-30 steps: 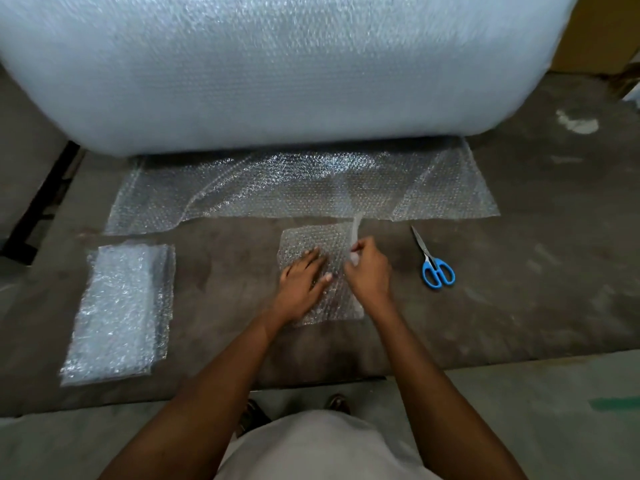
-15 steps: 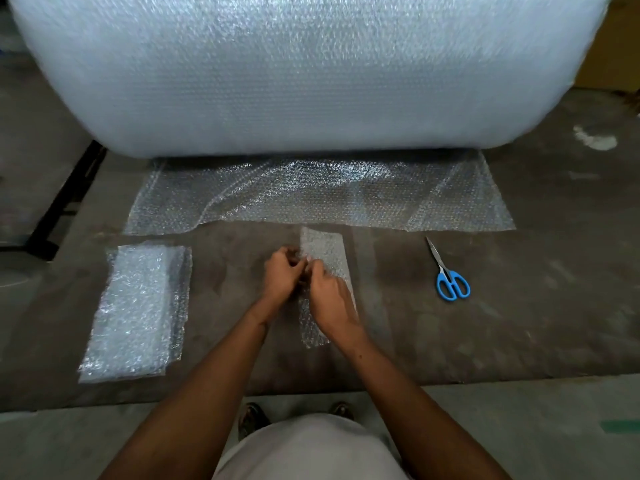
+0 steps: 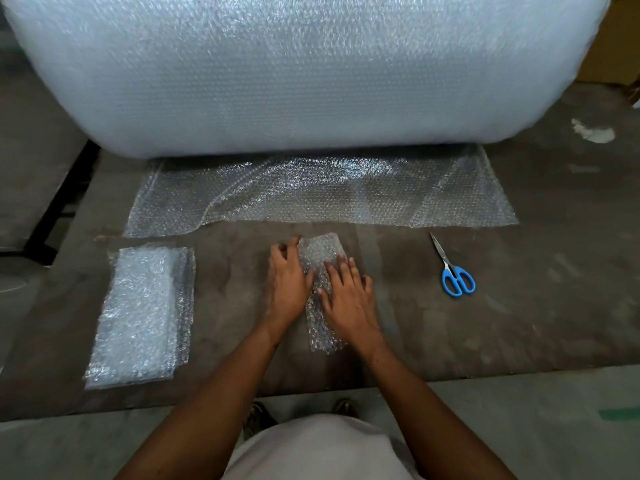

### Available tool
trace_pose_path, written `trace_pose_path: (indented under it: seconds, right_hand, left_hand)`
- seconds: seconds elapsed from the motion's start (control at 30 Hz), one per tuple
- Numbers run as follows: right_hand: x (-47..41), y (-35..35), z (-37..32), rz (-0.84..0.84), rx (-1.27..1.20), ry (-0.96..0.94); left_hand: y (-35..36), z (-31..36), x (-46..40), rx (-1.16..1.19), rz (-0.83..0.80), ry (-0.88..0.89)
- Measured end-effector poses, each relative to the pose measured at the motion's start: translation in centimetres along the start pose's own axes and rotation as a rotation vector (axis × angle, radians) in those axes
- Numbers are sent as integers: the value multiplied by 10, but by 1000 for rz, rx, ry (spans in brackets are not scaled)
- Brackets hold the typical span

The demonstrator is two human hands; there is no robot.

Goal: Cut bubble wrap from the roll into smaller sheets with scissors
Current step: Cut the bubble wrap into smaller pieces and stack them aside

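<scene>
While both hands cover it, folded sheet (image 3: 320, 252) shows partly.

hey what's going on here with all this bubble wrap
A person is pressing a small folded sheet flat on the mat with both hands: left hand at its left edge, right hand on top. The scissors lie unused to the right. A stack of sheets sits to the left, and the big roll lies behind, its loose end spread out.

A huge bubble-wrap roll (image 3: 304, 71) trails a flat sheet (image 3: 322, 195); blue-handled scissors (image 3: 453, 268) lie closed beside it.
</scene>
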State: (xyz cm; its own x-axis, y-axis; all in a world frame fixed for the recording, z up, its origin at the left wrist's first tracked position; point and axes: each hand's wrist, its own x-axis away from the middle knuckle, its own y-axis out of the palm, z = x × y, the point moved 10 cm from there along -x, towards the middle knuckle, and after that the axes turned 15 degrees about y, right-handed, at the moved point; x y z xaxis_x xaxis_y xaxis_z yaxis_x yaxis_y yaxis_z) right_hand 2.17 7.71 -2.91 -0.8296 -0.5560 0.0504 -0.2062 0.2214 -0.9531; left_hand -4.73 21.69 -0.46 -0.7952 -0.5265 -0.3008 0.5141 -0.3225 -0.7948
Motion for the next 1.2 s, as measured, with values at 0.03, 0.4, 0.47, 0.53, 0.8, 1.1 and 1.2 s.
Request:
trace_pose_path:
  seconds: [0.03,0.4,0.47,0.53,0.8,1.1,1.2]
  right_hand:
    - [1,7,4,-36,0,-16]
    - [3,12,11,-61,10,-29]
    - [3,-1,20,29,9,106]
    - [3,-15,28,128,9,257]
    - [-19,-3,17,-184,-427,509]
    - [-1,19,-7,-349,-339,717]
    - [10,20,-27,-292,-421,679]
  left_hand:
    - [-2,4,1,-55,5,32]
    - [57,5,24,-160,-326,242]
    - [56,6,22,-103,-348,238]
    - [51,3,24,-25,-310,205]
    - [16,-43,48,247,25,-207]
    - [8,-95,71,448,-198,-351]
    - [18,-114,84,731,-330,-444]
